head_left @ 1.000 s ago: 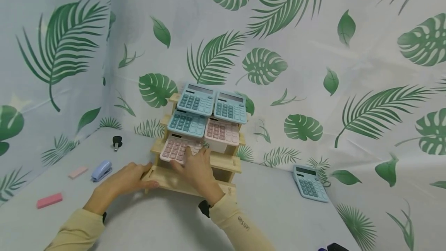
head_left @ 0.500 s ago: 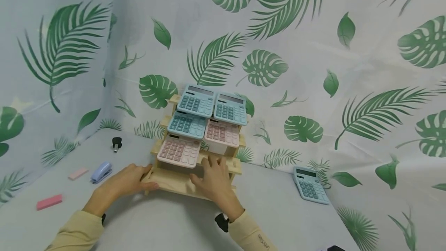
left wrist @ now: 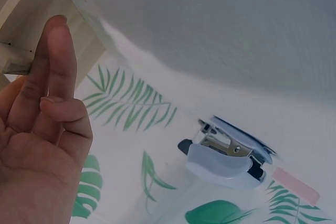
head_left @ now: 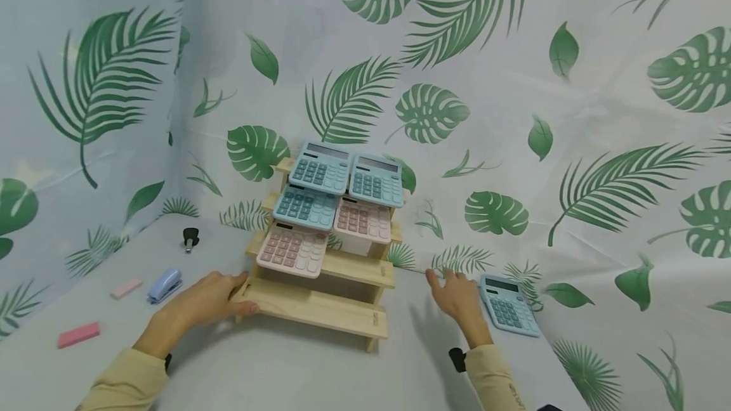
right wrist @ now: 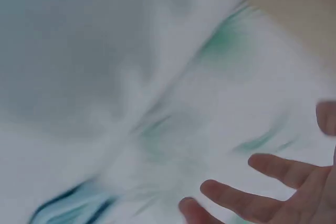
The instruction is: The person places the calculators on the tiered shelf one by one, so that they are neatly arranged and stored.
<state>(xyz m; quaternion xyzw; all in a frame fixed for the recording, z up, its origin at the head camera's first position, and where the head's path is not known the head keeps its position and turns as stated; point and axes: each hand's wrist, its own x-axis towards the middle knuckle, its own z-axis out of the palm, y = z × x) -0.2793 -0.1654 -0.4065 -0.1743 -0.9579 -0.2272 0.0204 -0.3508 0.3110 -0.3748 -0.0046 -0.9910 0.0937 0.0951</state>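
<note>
In the head view, a tiered wooden rack [head_left: 308,307] bears several calculators. Two blue calculators lie on the top tier, a blue calculator [head_left: 306,206] and a pink calculator [head_left: 363,219] below, and another pink calculator [head_left: 292,250] on the left of a lower tier. My left hand [head_left: 204,302] holds the left end of the bottom shelf, thumb along its front. The left wrist view shows its fingers against the wood. My right hand [head_left: 460,300] hovers with spread fingers just left of a blue calculator [head_left: 508,305] on the table, holding nothing.
To the left lie a lilac stapler [head_left: 165,285], a light pink eraser [head_left: 126,288], a darker pink eraser [head_left: 79,335] and a small black-headed item [head_left: 191,238]. A leaf-patterned backdrop [head_left: 514,81] rises behind the table. A dark object [head_left: 549,408] shows at the lower edge.
My right hand has left the lower pink calculator and moved right, across to the blue calculator on the table. That pink calculator sits slightly lower and further left. My left hand stays put.
</note>
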